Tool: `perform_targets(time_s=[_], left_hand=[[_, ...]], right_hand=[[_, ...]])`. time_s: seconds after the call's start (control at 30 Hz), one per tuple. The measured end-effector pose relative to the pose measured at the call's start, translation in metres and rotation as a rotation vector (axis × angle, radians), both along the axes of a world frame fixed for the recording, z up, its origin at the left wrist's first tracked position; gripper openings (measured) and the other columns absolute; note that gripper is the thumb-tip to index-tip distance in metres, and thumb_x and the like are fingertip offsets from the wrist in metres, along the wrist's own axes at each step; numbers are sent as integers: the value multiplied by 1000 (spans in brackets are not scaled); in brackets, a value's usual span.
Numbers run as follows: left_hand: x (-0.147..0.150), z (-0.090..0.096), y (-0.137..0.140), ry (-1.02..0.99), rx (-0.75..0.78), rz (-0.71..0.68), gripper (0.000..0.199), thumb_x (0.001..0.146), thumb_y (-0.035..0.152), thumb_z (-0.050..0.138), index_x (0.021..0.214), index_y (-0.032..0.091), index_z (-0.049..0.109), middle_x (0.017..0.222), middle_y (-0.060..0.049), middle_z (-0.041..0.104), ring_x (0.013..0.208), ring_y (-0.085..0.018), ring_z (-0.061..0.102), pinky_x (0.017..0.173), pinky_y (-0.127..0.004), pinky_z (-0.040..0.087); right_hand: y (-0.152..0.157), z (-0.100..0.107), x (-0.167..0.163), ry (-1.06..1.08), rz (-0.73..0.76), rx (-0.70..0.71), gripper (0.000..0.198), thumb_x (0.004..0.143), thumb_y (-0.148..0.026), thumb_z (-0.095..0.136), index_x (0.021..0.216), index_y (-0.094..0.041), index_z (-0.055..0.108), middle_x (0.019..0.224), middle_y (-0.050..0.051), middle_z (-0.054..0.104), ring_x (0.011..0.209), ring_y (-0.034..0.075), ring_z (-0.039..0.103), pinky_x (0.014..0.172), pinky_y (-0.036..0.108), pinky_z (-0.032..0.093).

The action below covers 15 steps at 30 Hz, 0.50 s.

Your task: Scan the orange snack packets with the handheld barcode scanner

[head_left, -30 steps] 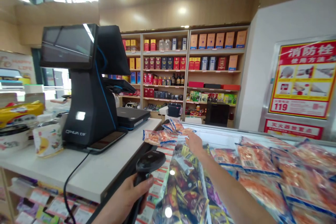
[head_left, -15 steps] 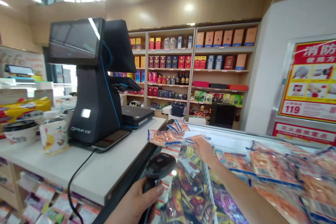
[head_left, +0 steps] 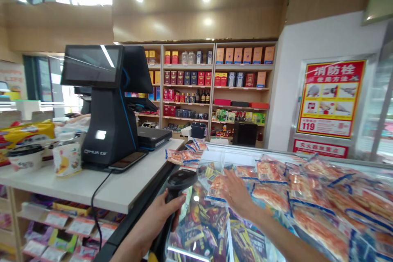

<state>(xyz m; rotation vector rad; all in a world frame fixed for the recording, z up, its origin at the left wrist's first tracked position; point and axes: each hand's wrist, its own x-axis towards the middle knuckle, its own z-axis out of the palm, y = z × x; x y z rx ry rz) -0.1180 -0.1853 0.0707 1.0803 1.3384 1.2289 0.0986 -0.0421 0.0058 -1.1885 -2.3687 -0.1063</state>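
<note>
My left hand [head_left: 166,208] is wrapped round the handle of a black barcode scanner [head_left: 181,179], whose head tilts up over the freezer's near left side. My right hand [head_left: 236,192] reaches over the freezer's glass top, its fingers stretched out and apart. Beside and partly under those fingers lies a clear, blue-edged packet of orange-brown food [head_left: 216,189]; whether the fingertips press on it I cannot tell. Many similar packets [head_left: 272,170] are spread and piled to the right. Further off on the left, a few more packets [head_left: 181,156] lie by the freezer's far corner.
A white counter [head_left: 123,190] on the left carries a black cash register [head_left: 107,123], a phone [head_left: 129,161] and paper cups [head_left: 66,159]. A black cable [head_left: 93,196] hangs over its front edge. Dark-wrapped goods [head_left: 199,221] show through the freezer glass. Stocked shelves stand behind.
The view has turned to the right. My right hand has come back from the freezer's far side, and its fingers have spread beside a packet. The scanner stays in my left hand.
</note>
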Motion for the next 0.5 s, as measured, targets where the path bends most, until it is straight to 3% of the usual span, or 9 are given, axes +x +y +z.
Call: perform_targets(time_s=[0.13,0.2,0.27,0.37,0.5], left_hand=[[7,5,-9,34,42,-12,31,65,46,51,59,17,41,37,6,42,35,-6,36,40,-18,26],[9,6,-12,41,32,-13,32,65,46,50,58,17,40,37,6,43,35,-6,37,40,-18,26],[10,4,-12,51,3,-19,34,64,47,51,56,17,40,37,6,43,35,-6,37,40,-18,27],[12,1,-10,76,-7,-33,37,61,50,52,53,16,41,37,5,44,35,-6,37,40,-19,28],[16,1,-13,62,3,-56,37,62,50,52,54,16,42,39,5,43,36,-6,36,41,-19,28]], right_hand=[[4,-21,-5,-90,21,-211,59,77,-55,20,128,-27,21,136,2,19,124,23,10,97,47,11],[4,-24,1,-27,-12,-196,61,76,-56,20,128,-24,24,135,3,22,124,22,14,98,43,13],[5,-21,7,87,-124,-154,59,77,-53,20,123,-19,35,129,8,35,119,21,27,96,37,21],[12,-12,8,163,-326,-221,56,78,-50,20,100,-14,57,98,13,60,96,21,52,80,31,37],[27,-10,-6,181,-418,-378,47,74,-50,34,62,-16,64,65,10,64,69,21,60,58,26,41]])
